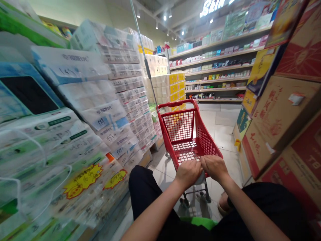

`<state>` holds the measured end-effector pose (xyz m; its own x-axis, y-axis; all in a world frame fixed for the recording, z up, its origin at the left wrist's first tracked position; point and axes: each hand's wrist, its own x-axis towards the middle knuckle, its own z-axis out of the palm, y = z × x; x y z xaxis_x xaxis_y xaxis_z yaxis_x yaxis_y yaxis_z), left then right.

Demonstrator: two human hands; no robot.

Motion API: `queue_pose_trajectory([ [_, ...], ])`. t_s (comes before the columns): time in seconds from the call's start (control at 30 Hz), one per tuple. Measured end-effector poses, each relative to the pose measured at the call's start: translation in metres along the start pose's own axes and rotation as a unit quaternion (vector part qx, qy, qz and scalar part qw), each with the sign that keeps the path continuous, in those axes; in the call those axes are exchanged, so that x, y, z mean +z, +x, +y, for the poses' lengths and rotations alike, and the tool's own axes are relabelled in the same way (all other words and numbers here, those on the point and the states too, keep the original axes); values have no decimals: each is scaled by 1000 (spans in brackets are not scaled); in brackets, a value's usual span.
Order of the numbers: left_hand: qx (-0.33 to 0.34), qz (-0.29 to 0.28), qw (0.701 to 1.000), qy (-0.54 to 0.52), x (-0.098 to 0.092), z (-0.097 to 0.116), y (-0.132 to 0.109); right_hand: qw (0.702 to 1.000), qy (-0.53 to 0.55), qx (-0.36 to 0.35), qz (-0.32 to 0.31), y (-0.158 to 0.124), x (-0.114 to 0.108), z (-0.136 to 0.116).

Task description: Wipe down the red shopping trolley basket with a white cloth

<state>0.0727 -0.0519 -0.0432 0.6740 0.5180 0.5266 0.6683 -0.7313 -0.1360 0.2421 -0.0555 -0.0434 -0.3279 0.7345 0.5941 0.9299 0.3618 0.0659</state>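
Fingers of both my left hand (188, 173) and right hand (214, 167) curl shut on the cart (187, 134) handle; its basket stretches straight ahead.

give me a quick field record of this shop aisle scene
place: shop aisle, tiled floor
left hand: grips near rim of red cart
right hand: grips same rim, beside left hand
cart contents: nothing visible
person's left: stacked tissue packs
person's right: cardboard boxes
ahead: stocked shelves
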Motion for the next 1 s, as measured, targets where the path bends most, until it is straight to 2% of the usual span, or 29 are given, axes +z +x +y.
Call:
queue_pose_trajectory([
  [0.13, 62, -22, 998, -4, -8, -27, -19, 1000, 15, -1, 1, -1, -1, 1],
  [0.27, 144, -18, 989, -12, -18, -73, -44, 1000, 22, 0, 4, -1, -2, 2],
  [0.33, 148, -6, 989, -15, -23, -94, -53, 1000, 23, 2, 5, -2, -1, 0],
  [0.4, 135, 5, 991, -19, -26, -103, -57, 1000, 23, 9, 6, -2, -1, -3],
  [0.5, 71, 21, 997, -36, -27, -90, -52, 1000, 22, 17, 8, -1, 0, -12],
  [0.63, -68, 38, 996, -32, -23, -41, -42, 999, 27, 23, 11, 2, -3, -23],
  [0.73, -98, 24, 995, -16, -21, -18, -39, 999, 25, 24, 13, 1, -6, -24],
  [0.83, -43, -2, 999, -21, -21, -26, -39, 999, 31, 0, 9, -3, -7, -17],
  [0.93, 66, -31, 996, -47, -23, -56, -39, 999, 39, -38, 4, -4, -7, -4],
  [1.0, 114, -39, 991, -66, -26, -77, -36, 998, 39, -48, 2, -4, -6, 4],
])
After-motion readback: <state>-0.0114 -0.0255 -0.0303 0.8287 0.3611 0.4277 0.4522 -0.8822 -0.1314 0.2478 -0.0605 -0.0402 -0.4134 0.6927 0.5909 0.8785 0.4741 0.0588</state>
